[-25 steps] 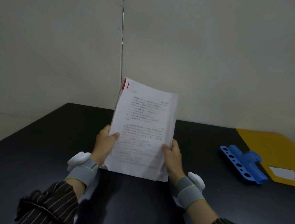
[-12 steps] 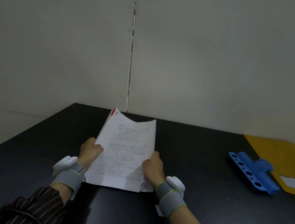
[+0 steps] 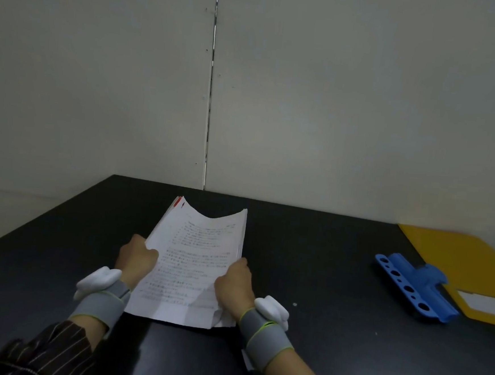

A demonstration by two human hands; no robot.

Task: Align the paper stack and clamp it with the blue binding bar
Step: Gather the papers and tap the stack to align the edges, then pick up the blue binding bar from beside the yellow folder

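Observation:
A white printed paper stack point(image 3: 193, 260) leans back low over the black table point(image 3: 324, 252), its bottom edge near the tabletop and its top edge sagging in the middle. A red strip shows at its top left corner. My left hand point(image 3: 137, 257) grips the stack's left edge and my right hand point(image 3: 234, 284) grips its right edge. The sheets at the lower right corner are fanned out of line. The blue binding bar point(image 3: 413, 286), with a row of round holes, lies on the table far to the right, apart from both hands.
A yellow folder point(image 3: 468, 258) with a white label lies at the right edge of the table, partly under the binding bar. A grey wall stands behind the table. Both wrists wear grey bands with white trackers.
The stack has tipped from nearly upright to leaning far back and low toward the table, both hands lowering with it. The binding bar has not moved.

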